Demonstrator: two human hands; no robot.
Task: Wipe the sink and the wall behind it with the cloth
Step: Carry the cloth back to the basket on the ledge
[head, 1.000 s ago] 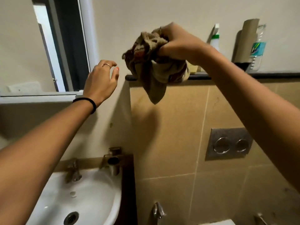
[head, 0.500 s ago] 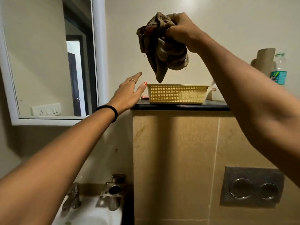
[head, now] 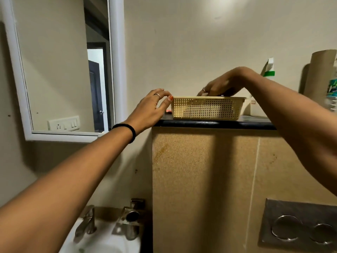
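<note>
1. Both arms are up at the dark ledge (head: 209,123), nowhere near the sink (head: 102,240) down at the bottom left.
2. Right hand (head: 221,86) is dipped over the rim of the yellow mesh basket (head: 206,109), fingers pointing down inside. Can't tell if it's holding anything, since the fingertips are hidden by the rim.
3. The cloth isn't visible anywhere (my guess is it's in the basket, but the mesh doesn't really show it).
4. Left hand (head: 151,108) is loose and holding nothing, thumb and fingertips touching the basket's left corner, looks like it's steadying it.
5. So this reads like the putting-away step, wiping probably done.
6. Next move just needs the right hand lifted clear without dragging the basket off the ledge.
</note>
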